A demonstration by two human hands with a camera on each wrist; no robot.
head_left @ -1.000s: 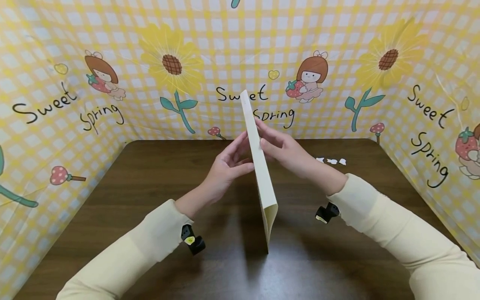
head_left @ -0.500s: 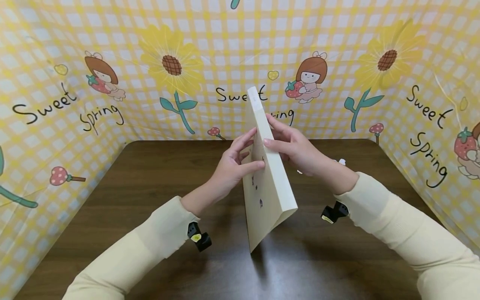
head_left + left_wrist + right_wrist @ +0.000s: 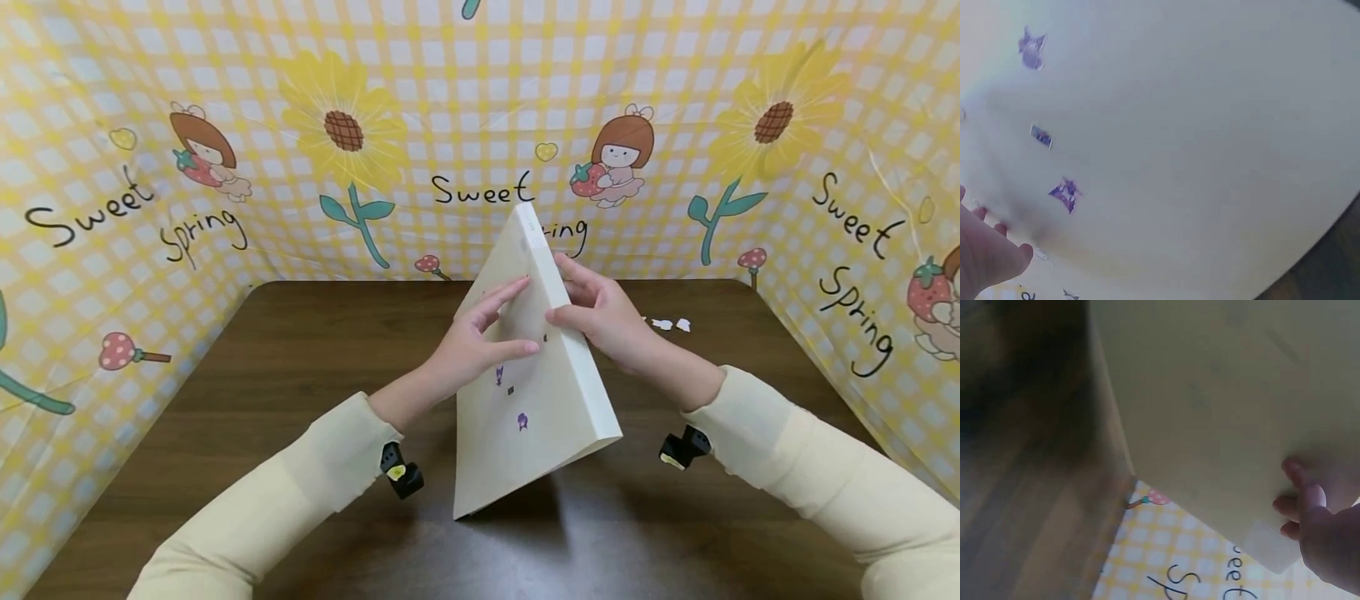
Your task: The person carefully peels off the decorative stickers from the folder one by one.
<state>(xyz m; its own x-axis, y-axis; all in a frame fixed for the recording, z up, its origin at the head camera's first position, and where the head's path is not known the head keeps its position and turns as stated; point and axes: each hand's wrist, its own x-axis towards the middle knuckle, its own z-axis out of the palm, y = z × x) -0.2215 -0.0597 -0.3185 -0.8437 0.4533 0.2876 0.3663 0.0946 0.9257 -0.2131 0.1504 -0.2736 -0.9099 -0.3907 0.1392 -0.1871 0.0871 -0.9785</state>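
Right hand (image 3: 611,321) pinches the cream folder (image 3: 558,400) along its spine, thumb on spine, fingers behind; left hand (image 3: 468,346) rests fairly straight fingers on its left face. Folder leans over the surface (image 3: 322,333), so the two-sided hold likely stops it tipping. Purple sticker (image 3: 522,422) low on folder; white scraps (image 3: 662,325) beyond folder, to its right; patterned cloth (image 3: 480,100) behind it.

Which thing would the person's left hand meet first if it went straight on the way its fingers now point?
The cream folder: its face with small purple shapes lies straight ahead of the left hand. The fingertips may already touch it; the depth is unclear.
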